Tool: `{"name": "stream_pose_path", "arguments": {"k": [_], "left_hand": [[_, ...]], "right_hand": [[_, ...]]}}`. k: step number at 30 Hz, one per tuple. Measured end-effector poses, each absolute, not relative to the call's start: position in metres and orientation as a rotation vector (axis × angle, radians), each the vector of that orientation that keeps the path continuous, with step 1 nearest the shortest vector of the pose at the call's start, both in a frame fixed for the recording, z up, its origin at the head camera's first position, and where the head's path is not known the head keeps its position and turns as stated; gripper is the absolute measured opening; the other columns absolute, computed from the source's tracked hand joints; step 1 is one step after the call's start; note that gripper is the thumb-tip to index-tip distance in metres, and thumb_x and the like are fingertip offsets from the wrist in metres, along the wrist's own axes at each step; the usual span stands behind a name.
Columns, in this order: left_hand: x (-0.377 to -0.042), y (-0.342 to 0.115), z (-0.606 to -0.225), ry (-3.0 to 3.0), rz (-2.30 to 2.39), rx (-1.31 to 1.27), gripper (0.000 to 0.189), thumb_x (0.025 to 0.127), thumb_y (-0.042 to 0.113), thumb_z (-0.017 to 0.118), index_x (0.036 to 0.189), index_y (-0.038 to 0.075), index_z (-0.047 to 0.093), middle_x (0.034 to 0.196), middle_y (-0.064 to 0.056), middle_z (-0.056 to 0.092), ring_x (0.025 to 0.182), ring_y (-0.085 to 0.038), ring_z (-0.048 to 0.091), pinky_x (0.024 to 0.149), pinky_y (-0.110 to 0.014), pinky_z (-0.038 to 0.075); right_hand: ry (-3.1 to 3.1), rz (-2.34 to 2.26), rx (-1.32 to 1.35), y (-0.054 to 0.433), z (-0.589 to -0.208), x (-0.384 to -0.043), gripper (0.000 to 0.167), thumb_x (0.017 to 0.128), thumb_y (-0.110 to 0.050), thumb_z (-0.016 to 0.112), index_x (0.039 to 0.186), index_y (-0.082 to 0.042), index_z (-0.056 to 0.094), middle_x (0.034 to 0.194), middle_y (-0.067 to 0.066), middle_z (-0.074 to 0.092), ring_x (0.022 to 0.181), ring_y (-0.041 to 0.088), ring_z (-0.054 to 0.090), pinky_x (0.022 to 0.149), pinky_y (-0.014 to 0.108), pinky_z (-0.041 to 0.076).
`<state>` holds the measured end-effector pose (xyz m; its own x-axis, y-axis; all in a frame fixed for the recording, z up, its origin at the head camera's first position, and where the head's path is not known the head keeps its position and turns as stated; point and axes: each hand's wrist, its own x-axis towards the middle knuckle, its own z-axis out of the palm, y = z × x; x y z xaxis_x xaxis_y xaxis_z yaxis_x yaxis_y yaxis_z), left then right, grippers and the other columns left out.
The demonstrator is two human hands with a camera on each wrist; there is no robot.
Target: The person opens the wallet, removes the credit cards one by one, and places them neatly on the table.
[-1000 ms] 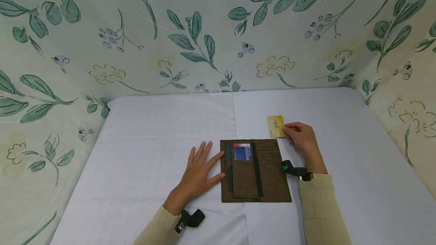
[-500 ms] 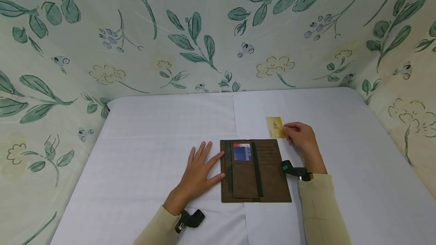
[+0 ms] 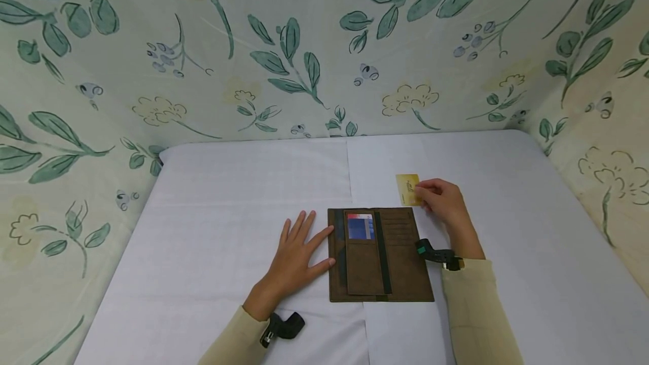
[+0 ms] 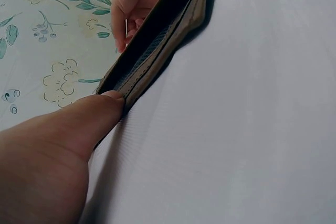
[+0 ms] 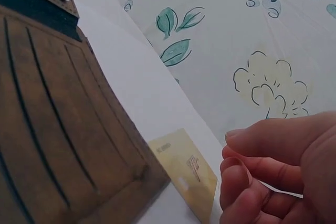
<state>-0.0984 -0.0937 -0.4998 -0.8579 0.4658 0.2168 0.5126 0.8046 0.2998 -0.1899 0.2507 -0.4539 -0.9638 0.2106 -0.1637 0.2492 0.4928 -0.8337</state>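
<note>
A brown wallet point(image 3: 405, 263) lies unfolded on the white-covered table. A red, white and blue card point(image 3: 360, 226) sits in a window on its left half. Fingers spread, my left hand point(image 3: 291, 266) is flat on the table, thumb and index fingertips at the wallet's left edge. In the left wrist view the thumb point(image 4: 100, 111) touches that edge. Above the wallet's upper right corner lies a yellow card point(image 3: 406, 189). My right hand point(image 3: 445, 203) overlaps its right side. The right wrist view shows the fingers loosely curled beside the yellow card point(image 5: 189, 174), nothing visible between thumb and index finger.
Card slots point(image 3: 397, 224) line the wallet's right half, with a dark strip along the fold. The white tablecloth point(image 3: 243, 196) surrounds the wallet. Patterned fabric point(image 3: 324, 44) with leaves and flowers hangs behind and beside the table. Each wrist carries a small black camera point(image 3: 286, 326).
The yellow card shifted slightly toward the wallet, then stayed put. My right hand has since moved a little left over its right side. The left hand and wallet have not moved.
</note>
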Motion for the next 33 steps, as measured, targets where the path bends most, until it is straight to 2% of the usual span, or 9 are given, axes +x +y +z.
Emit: {"name": "stream_pose_path", "arguments": {"k": [8, 16, 24, 33], "left_hand": [[-0.098, -0.093, -0.5, -2.849, -0.534, -0.779, 0.064, 0.091, 0.061, 0.052, 0.146, 0.029, 0.043, 0.158, -0.014, 0.022, 0.146, -0.034, 0.013, 0.114, -0.059, 0.009], [-0.099, -0.094, -0.501, -2.817, -0.549, -0.788, 0.064, 0.09, 0.058, 0.056, 0.145, 0.027, 0.046, 0.157, -0.016, 0.024, 0.146, -0.036, 0.015, 0.112, -0.06, 0.011], [-0.099, -0.094, -0.5, -2.81, -0.561, -0.784, 0.064, 0.089, 0.057, 0.058, 0.144, 0.026, 0.048, 0.157, -0.016, 0.025, 0.145, -0.036, 0.016, 0.113, -0.06, 0.01], [-0.098, -0.093, -0.5, -2.812, -0.575, -0.782, 0.064, 0.089, 0.057, 0.058, 0.144, 0.026, 0.048, 0.157, -0.016, 0.025, 0.145, -0.037, 0.016, 0.112, -0.061, 0.01]], "right_hand": [[2.7, -1.464, 0.221, 0.238, -0.455, -0.192, 0.029, 0.094, -0.021, 0.062, 0.112, 0.002, 0.064, 0.087, 0.013, 0.062, 0.068, 0.018, 0.055, 0.056, 0.024, 0.049], [2.67, -1.454, 0.129, 0.223, -0.455, -0.189, 0.029, 0.094, -0.025, 0.063, 0.11, -0.001, 0.065, 0.091, 0.015, 0.063, 0.076, 0.023, 0.056, 0.06, 0.026, 0.051], [2.591, -1.509, 0.012, 0.213, -0.454, -0.184, 0.027, 0.093, -0.02, 0.065, 0.11, 0.001, 0.065, 0.093, 0.018, 0.065, 0.074, 0.022, 0.06, 0.058, 0.026, 0.051], [2.545, -1.487, -0.144, 0.2, -0.45, -0.179, 0.022, 0.093, -0.017, 0.066, 0.103, 0.003, 0.066, 0.08, 0.017, 0.064, 0.066, 0.021, 0.057, 0.052, 0.027, 0.049]]}}
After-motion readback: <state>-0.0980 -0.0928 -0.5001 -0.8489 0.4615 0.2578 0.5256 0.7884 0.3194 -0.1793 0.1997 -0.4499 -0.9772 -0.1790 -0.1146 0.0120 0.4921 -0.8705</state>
